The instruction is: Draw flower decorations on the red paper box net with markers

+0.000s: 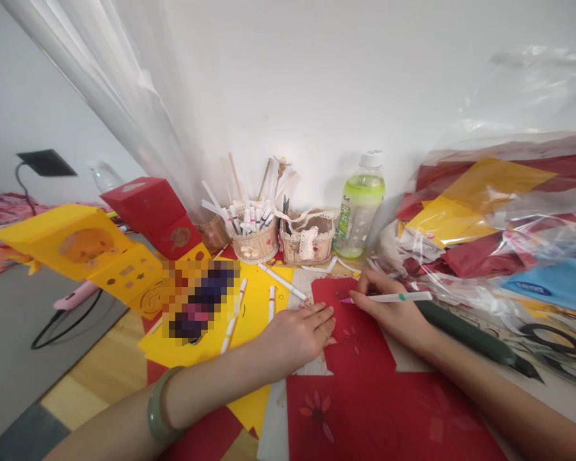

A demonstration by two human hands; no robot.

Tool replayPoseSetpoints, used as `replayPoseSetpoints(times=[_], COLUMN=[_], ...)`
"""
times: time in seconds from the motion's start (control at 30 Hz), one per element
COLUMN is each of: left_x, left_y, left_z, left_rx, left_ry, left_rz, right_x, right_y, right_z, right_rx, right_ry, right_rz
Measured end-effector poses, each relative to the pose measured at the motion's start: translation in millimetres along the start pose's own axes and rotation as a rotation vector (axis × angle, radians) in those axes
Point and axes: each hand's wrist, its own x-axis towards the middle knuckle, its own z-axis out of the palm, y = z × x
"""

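Observation:
My right hand (388, 307) pinches a white marker pen (410, 297) with a green band, its pinkish-purple tip touching a red cut card (365, 346). Small flower outlines are drawn on this card near the tip. My left hand (295, 334) lies flat at the card's left edge, fingers stretched out and holding nothing. A wider red section (355, 410) toward me bears a flower with a dark centre and pink petals. Yellow paper (254, 365) lies under my left forearm, with loose white markers (271, 302) on it.
A marker-filled wooden pot (254, 246), a lace-trimmed pot (307, 246) and a green-labelled bottle (362, 205) stand along the wall. Right are a dark green craft knife (470, 336), scissors (554, 339) and bagged paper (480, 211). Folded yellow card (72, 240) and a red box (146, 211) stand left.

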Motion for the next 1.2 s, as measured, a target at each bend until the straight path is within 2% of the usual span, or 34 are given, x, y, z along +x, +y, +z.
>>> replayPoseSetpoints(times=[0.53, 0.73, 0.97, 1.2], left_x=[1.8, 0.8, -0.8, -0.3], left_y=[-0.3, -0.2, -0.5, -0.2], left_z=[-1.3, -1.4, 0.1, -0.7], left_rx=[0.014, 0.001, 0.018, 0.017], left_ry=[0.101, 0.084, -0.041, 0.020], left_rz=[-0.006, -0.007, 0.010, -0.007], right_x=[2.0, 1.3, 1.5, 1.3], right_y=[-1.7, -1.5, -1.5, -2.4], right_z=[0.5, 0.2, 0.2, 0.1], right_rx=[0.005, 0.001, -0.008, -0.023], right_ry=[-0.008, 0.001, -0.001, 0.003], right_rz=[0.008, 0.016, -0.002, -0.001])
